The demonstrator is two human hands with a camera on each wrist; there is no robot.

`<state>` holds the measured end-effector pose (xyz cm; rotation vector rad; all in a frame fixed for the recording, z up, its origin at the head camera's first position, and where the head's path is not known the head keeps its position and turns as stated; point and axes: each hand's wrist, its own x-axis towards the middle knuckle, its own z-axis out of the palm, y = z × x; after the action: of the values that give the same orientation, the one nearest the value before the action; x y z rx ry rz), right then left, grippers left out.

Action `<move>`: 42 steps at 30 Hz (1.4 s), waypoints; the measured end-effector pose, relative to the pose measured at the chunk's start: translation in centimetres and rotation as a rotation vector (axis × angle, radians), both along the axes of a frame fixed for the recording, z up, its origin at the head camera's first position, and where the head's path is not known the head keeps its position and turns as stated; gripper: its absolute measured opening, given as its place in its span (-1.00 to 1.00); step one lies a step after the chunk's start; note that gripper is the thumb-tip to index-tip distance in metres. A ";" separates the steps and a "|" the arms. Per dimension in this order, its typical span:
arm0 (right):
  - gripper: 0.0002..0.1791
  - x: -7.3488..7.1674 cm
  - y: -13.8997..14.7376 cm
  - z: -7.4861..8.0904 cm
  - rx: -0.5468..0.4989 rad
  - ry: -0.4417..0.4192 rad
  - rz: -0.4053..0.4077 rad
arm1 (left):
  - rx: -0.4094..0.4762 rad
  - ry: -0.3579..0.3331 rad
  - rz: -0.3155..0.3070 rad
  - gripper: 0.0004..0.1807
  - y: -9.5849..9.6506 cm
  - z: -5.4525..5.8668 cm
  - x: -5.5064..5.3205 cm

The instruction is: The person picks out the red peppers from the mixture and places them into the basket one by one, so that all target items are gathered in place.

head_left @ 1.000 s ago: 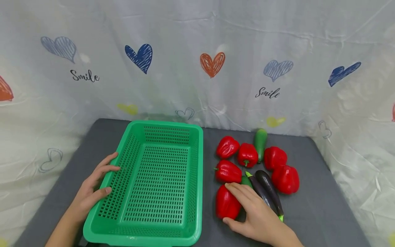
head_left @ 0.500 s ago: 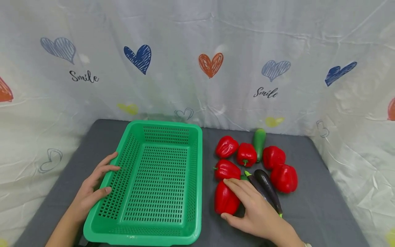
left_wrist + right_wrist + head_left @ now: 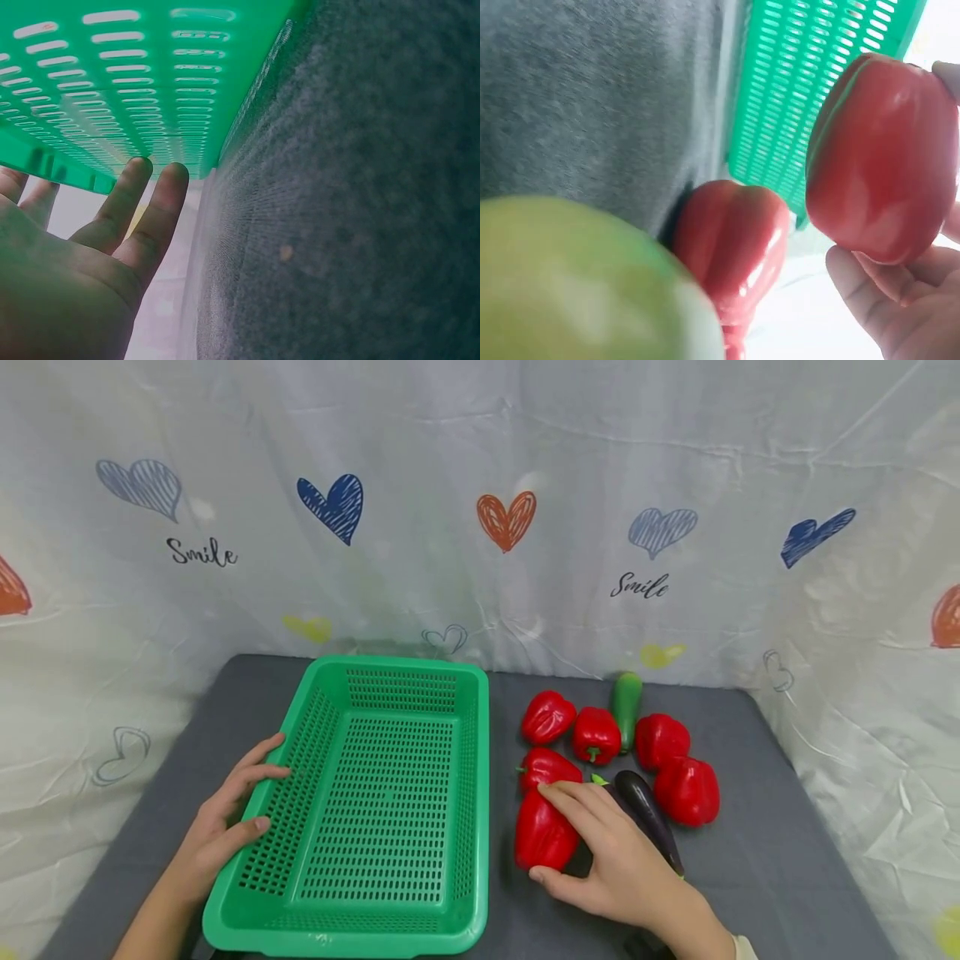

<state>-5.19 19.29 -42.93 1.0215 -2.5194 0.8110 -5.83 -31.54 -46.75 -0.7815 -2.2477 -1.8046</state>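
My left hand [image 3: 225, 827] rests on the left rim of a green perforated plastic basket [image 3: 483, 777], fingertips and thumb over the edge. In the left wrist view, two nearly straight fingers [image 3: 161, 214] lie by its outer wall. My right hand [image 3: 615, 860] grips a red bell pepper [image 3: 545, 833] between thumb and fingers, right of the basket. The right wrist view shows this pepper [image 3: 885, 161] raised off the cloth. Another red bell pepper [image 3: 551, 767] lies just behind it. Two eggplants [image 3: 651, 817] lie beside my right hand, one partly hidden.
Several more red bell peppers [image 3: 687, 791] and a green cucumber-like vegetable [image 3: 626, 714] lie at the back right on the grey cloth [image 3: 772, 860]. A rounded green vegetable [image 3: 577, 285] looms close in the right wrist view. A white curtain printed with hearts [image 3: 420, 568] hangs behind.
My right hand has moved slightly left and away from me with the bell pepper, which now overlaps the one behind it. My left hand and the basket stay put.
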 end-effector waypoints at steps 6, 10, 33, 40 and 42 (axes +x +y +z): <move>-0.02 -0.3 -0.4 0.5 -0.038 0.030 0.023 | -0.009 -0.013 0.013 -0.41 0.0 0.0 0.2; -0.03 -0.3 -0.6 0.6 -0.061 0.051 0.038 | -0.013 -0.021 0.017 -0.42 0.1 0.0 0.2; -0.14 -0.9 -3.2 1.8 -0.222 0.105 0.091 | 0.004 -0.046 0.000 -0.45 0.0 -0.1 -0.1; -0.16 -1.1 -4.2 2.2 -0.260 0.172 0.163 | 0.004 -0.040 -0.002 -0.44 0.0 0.0 0.0; -0.17 -1.2 -4.5 2.5 -0.271 0.189 0.179 | 0.006 -0.035 -0.002 -0.43 0.0 0.1 0.0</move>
<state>-6.44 14.83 -40.48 1.1791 -2.1149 1.0212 -5.83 -31.51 -46.69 -0.7576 -2.2627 -1.8386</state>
